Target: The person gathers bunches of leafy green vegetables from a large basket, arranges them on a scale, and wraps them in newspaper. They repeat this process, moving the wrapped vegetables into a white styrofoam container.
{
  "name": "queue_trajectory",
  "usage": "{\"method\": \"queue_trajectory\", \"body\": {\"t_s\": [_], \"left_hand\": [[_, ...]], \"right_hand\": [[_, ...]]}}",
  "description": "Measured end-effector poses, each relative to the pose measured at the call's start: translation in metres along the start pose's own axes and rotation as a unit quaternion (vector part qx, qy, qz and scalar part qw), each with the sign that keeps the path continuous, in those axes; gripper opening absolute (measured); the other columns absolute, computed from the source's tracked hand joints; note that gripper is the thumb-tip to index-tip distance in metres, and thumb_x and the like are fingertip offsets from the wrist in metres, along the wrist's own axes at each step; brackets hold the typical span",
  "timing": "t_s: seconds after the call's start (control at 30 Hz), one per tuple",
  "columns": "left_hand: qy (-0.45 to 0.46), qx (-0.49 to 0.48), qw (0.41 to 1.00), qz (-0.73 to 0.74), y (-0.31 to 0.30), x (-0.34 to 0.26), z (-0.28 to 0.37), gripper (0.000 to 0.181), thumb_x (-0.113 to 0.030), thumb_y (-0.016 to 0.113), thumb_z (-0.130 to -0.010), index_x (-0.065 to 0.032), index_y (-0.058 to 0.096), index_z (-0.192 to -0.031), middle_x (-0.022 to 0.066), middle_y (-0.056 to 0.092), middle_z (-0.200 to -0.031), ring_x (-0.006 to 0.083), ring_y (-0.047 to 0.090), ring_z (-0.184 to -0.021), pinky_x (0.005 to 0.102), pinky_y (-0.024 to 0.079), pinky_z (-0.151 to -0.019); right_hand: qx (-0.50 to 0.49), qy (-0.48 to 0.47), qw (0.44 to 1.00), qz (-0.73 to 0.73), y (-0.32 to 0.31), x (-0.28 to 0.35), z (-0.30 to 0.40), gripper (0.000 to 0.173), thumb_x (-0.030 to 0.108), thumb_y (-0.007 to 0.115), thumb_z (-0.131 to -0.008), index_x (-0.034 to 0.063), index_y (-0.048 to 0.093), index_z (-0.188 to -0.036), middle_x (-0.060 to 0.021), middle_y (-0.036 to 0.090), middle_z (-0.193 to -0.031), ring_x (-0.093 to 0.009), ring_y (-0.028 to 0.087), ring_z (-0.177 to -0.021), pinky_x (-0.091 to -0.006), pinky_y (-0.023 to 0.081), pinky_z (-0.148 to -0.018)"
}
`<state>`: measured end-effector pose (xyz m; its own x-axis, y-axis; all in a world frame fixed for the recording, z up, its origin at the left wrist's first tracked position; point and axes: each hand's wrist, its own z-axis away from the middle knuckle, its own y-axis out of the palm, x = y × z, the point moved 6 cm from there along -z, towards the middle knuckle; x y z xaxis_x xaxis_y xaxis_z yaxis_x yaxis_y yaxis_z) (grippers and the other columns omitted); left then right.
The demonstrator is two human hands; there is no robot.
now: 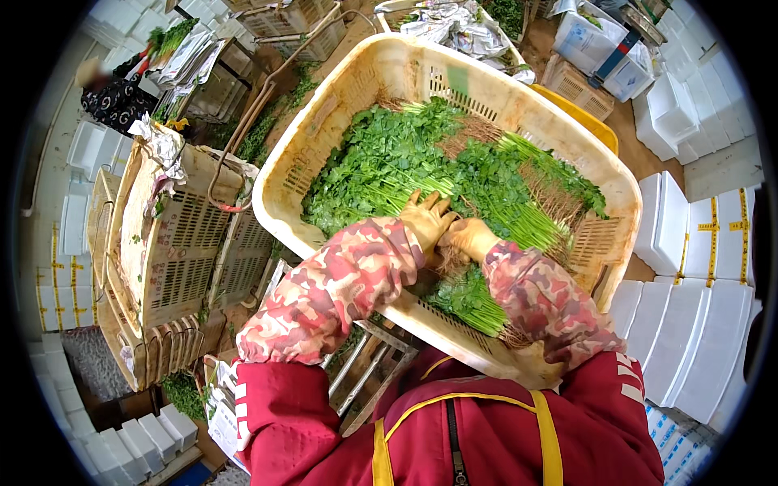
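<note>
A large, stained off-white plastic basket [358,67] with slotted walls stands before me. Coriander-like leafy greens [389,140] lie inside in layered bunches, with green stems and brown roots [550,194]. My left hand [427,220], in a yellowish glove, rests on pale stems near the basket's middle, its fingers spread. Beside it, almost touching, my right hand [471,237] wears the same kind of glove. Its fingers are bent down over roots, and what they may grip is hidden. More roots show just below both hands. Another bunch [471,301] lies by the near wall.
Slotted crates [182,255] stand stacked at left, close to a bent hose or pipe [243,121]. A metal frame [364,364] shows below the basket. White foam boxes [662,334] line the right. Farther left, a person [115,94] is beside newspapers [188,61] and greens.
</note>
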<state>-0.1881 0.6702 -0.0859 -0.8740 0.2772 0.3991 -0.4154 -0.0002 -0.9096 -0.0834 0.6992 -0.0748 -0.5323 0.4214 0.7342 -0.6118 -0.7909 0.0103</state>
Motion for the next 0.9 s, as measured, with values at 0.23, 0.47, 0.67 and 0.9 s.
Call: {"method": "queue_trajectory", "body": {"t_s": [0.23,0.47,0.67,0.9], "left_hand": [[0.037,0.262,0.925,0.274,-0.043,0.003,-0.019,0.053,-0.024,0.069,-0.068,-0.0211,0.060,-0.120,0.0119,0.043,-0.140,0.0276,0.031,-0.135,0.0486,0.017,-0.113],[0.045,0.146,0.950,0.271,-0.052,0.004,-0.010,0.050,-0.010,0.060,-0.068,-0.0116,0.058,-0.118,0.0154,0.039,-0.141,0.0308,0.031,-0.135,0.0477,0.019,-0.113],[0.037,0.163,0.948,0.270,-0.038,-0.008,-0.021,0.074,-0.010,0.061,-0.068,-0.0222,0.040,-0.138,0.0167,0.027,-0.148,0.0330,0.023,-0.138,0.0495,0.015,-0.113],[0.045,0.233,0.946,0.219,-0.030,-0.014,-0.036,0.035,-0.030,0.056,-0.082,-0.0301,0.061,-0.116,0.0049,0.037,-0.145,0.0236,0.026,-0.138,0.0498,0.011,-0.114]], "right_hand": [[0.092,0.009,0.987,0.135,-0.025,0.003,0.015,0.040,0.024,0.072,-0.077,-0.0014,0.060,-0.105,-0.0061,0.064,-0.071,-0.016,0.059,-0.052,-0.0277,0.048,-0.049],[-0.140,-0.134,0.756,0.625,-0.025,0.014,0.014,0.016,0.013,0.062,-0.079,0.0034,0.060,-0.092,-0.0135,0.066,-0.083,-0.024,0.065,-0.072,-0.0370,0.053,-0.064],[-0.045,-0.154,0.806,0.570,-0.041,-0.065,-0.082,0.022,0.017,0.052,-0.085,0.0122,0.065,-0.103,-0.0101,0.068,-0.089,-0.026,0.064,-0.076,-0.0373,0.052,-0.070],[0.004,0.000,0.987,0.158,-0.044,-0.069,-0.060,0.022,0.024,0.059,-0.086,0.0072,0.063,-0.100,-0.0078,0.068,-0.085,-0.019,0.065,-0.072,-0.0330,0.052,-0.062]]}}
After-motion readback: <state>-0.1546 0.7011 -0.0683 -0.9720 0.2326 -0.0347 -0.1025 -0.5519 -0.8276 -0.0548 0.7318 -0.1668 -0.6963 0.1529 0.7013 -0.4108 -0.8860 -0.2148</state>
